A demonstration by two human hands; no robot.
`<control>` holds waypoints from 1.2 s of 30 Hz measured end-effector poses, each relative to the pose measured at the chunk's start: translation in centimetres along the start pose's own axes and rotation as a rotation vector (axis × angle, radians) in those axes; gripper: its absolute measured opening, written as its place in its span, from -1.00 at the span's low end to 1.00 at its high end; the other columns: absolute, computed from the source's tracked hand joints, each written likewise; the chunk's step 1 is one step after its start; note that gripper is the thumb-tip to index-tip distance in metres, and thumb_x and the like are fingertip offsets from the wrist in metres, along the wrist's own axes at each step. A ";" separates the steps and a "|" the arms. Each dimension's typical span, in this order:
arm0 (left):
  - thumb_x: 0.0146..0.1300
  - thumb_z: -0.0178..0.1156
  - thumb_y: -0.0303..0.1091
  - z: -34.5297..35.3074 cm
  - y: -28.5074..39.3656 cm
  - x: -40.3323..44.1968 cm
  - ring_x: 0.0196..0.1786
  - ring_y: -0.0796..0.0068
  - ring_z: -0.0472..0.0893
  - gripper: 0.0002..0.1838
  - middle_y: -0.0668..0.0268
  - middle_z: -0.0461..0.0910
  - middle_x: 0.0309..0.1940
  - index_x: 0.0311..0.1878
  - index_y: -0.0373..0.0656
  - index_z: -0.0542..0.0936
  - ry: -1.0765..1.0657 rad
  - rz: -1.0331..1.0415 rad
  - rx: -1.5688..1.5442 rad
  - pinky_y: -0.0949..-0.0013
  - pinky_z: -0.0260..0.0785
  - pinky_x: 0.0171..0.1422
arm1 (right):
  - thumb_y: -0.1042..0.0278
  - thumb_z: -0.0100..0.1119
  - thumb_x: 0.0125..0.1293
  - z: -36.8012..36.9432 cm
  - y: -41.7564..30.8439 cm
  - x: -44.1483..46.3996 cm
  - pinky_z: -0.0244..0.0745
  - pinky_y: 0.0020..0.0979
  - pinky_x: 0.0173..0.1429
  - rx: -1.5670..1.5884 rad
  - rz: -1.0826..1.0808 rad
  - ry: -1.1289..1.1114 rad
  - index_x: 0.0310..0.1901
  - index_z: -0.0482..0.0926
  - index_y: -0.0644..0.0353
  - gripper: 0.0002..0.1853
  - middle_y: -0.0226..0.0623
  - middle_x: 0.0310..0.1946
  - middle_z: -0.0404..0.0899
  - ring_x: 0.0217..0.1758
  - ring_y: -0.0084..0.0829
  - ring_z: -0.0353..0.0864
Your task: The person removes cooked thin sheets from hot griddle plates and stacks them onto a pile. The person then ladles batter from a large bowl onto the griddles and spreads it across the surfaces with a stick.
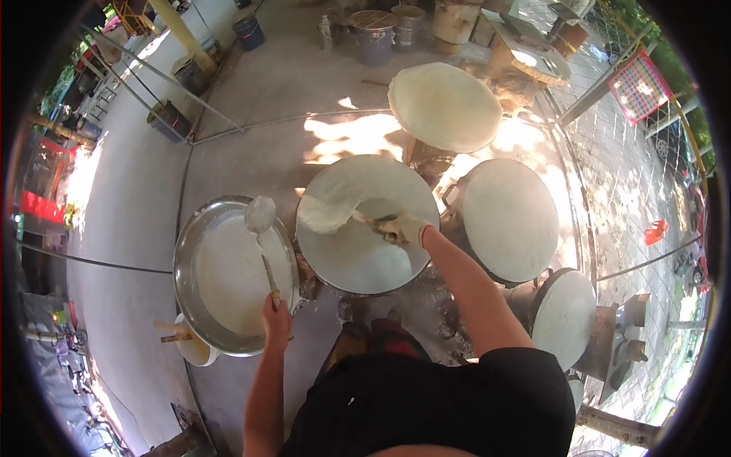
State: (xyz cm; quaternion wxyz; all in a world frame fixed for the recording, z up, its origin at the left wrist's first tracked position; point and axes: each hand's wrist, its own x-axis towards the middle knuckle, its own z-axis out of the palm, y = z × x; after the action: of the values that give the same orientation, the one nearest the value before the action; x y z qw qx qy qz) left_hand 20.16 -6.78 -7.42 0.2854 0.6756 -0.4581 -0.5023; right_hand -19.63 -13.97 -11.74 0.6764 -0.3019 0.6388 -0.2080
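Observation:
My left hand (276, 320) is wrapped round the handle of a long ladle (260, 216). The ladle's white-coated bowl is above the far right side of a wide steel basin (183, 266), which holds white batter (232, 282). In a cream glove with a red cuff, my right hand (403, 229) grips a short-handled tool (364, 219) over a round griddle (365, 270). That tool's head is hard to make out against the pale surface. A whitish layer of batter (327, 209) covers the griddle's left part, and the rest looks greyer.
Right of the griddle stand another round griddle (510, 221) and a third one (565, 320). Beyond is a large pale disc (445, 107). A white bucket (196, 350) is partly under the basin. Several buckets (373, 42) stand at the back, and a wire fence (632, 183) runs along the right.

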 end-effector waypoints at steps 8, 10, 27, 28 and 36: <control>0.22 0.08 -0.44 2.5 -5.7 -3.5 -0.01 -0.19 0.52 -0.61 -0.14 0.54 -0.10 0.12 -0.35 0.44 0.051 0.389 0.618 -0.02 0.36 0.06 | 0.07 0.24 0.22 -4.3 5.1 -6.5 0.06 -0.53 -0.67 0.025 0.006 0.024 -0.37 0.56 0.03 -0.78 -0.50 -0.66 0.44 -0.72 -0.64 0.23; 0.23 0.08 -0.45 2.5 -7.0 -6.0 -0.01 -0.20 0.51 -0.62 -0.12 0.53 -0.08 0.13 -0.32 0.44 0.066 0.473 0.630 -0.02 0.37 0.04 | 0.08 0.24 0.22 -6.7 5.4 -2.3 0.07 -0.52 -0.67 0.348 -0.082 0.106 -0.37 0.56 0.04 -0.78 -0.49 -0.64 0.45 -0.72 -0.63 0.23; 0.22 0.06 -0.48 2.5 -9.2 -15.4 -0.10 -0.17 0.51 -0.57 -0.04 0.51 -0.14 0.19 -0.21 0.38 0.009 0.435 0.706 -0.04 0.38 -0.10 | 0.12 0.17 0.28 -1.0 7.0 -5.1 -0.06 -0.50 -0.73 -0.037 0.036 -0.350 -0.27 0.57 0.11 -0.78 -0.50 -0.67 0.39 -0.79 -0.67 0.11; 0.21 0.06 -0.48 2.2 -9.0 -15.5 -0.09 -0.17 0.51 -0.56 -0.04 0.51 -0.13 0.19 -0.22 0.38 -0.008 0.418 0.713 -0.03 0.38 -0.09 | 0.12 0.17 0.29 -1.3 8.0 -4.4 -0.05 -0.50 -0.72 -0.118 0.056 -0.222 -0.26 0.58 0.11 -0.77 -0.49 -0.67 0.39 -0.79 -0.67 0.12; 0.18 0.10 -0.52 -3.0 -10.6 -13.1 -0.12 -0.17 0.51 -0.57 -0.07 0.51 -0.17 0.16 -0.25 0.41 -0.129 0.626 0.639 0.01 0.38 -0.09 | 0.03 0.22 0.24 4.0 11.8 -11.6 0.11 -0.51 -0.60 0.005 0.042 0.031 -0.15 0.63 0.09 -0.68 -0.50 -0.60 0.46 -0.66 -0.66 0.26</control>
State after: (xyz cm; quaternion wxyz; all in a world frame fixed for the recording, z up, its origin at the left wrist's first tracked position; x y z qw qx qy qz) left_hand 25.52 9.26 -9.95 0.1715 0.5259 -0.7893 -0.2665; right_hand -18.01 2.98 -11.10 0.6715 -0.2834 0.6549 -0.1998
